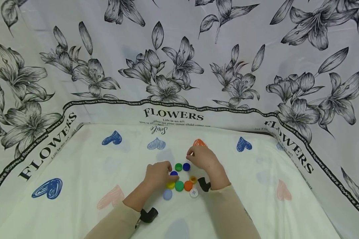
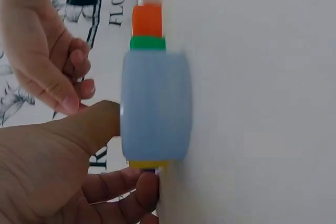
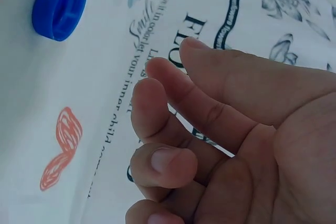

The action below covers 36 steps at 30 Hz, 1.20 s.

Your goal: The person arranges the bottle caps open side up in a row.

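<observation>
A loose cluster of bottle caps is spread on the white heart-printed cloth point(image 1: 86, 159), centred on a solid green cap point(image 1: 179, 186). Just to the left of the solid green cap, a yellow cap point(image 1: 170, 186) is partly covered by the thumb of the left hand point(image 1: 157, 174). Beyond the solid green cap and slightly to its left, a near blue cap point(image 1: 174, 173) is framed between that thumb and the bent fingers; whether it is pinched or only surrounded cannot be told, since the contact is largely hidden.

Just to the right of the solid green cap an orange cap point(image 1: 188, 186) is seen, with an amber cap point(image 1: 192, 179) set farther right and slightly beyond. Nearer to the wearer than the solid green cap, a pale blue cap point(image 1: 167, 194) is placed to its left and a white cap point(image 1: 193, 193) to its right. Straight beyond it, a hollow green cap point(image 1: 178, 167) is found, and a far blue cap point(image 1: 186, 166) slightly to its right.

The right hand point(image 1: 202, 157) is held beyond the solid green cap and to its right, empty, its fingers loosely curled and its thumb tip slightly apart from them.
</observation>
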Available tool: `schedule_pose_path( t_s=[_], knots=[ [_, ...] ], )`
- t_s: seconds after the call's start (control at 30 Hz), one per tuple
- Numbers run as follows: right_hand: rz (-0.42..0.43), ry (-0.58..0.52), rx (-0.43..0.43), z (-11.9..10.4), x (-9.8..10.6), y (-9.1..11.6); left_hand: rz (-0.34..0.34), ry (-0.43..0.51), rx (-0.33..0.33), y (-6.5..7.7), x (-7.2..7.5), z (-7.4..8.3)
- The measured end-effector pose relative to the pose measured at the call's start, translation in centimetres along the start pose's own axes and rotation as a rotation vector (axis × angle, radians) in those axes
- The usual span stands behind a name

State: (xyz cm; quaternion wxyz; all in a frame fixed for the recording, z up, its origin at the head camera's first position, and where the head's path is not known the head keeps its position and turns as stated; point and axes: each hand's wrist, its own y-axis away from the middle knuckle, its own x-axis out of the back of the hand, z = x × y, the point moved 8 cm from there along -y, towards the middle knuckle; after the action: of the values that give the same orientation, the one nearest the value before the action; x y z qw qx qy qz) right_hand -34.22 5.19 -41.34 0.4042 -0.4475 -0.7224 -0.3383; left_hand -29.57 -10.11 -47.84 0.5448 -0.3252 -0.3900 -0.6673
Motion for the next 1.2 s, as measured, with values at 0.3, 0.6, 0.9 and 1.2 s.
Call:
schedule_pose_path(
  t_s=[0.3,0.6,0.9,1.2],
  knots=[
    [0.017,-0.020,-0.002,0.7,0.6,0.0,0.099,0.036,0.033,0.0,1.0,-0.5],
    [-0.003,-0.039,-0.019,1.4,0.8,0.2,0.313,0.045,0.013,-0.9,2.3,-2.1],
    [-0.269,-0.018,-0.160,2.9,-2.3,2.5,0.268,0.130,-0.033,-1.1,2.2,-1.3],
    [-0.271,0.067,-0.056,2.3,-4.9,3.2,0.099,0.082,-0.059,0.1,2.8,1.7]
  ],
)
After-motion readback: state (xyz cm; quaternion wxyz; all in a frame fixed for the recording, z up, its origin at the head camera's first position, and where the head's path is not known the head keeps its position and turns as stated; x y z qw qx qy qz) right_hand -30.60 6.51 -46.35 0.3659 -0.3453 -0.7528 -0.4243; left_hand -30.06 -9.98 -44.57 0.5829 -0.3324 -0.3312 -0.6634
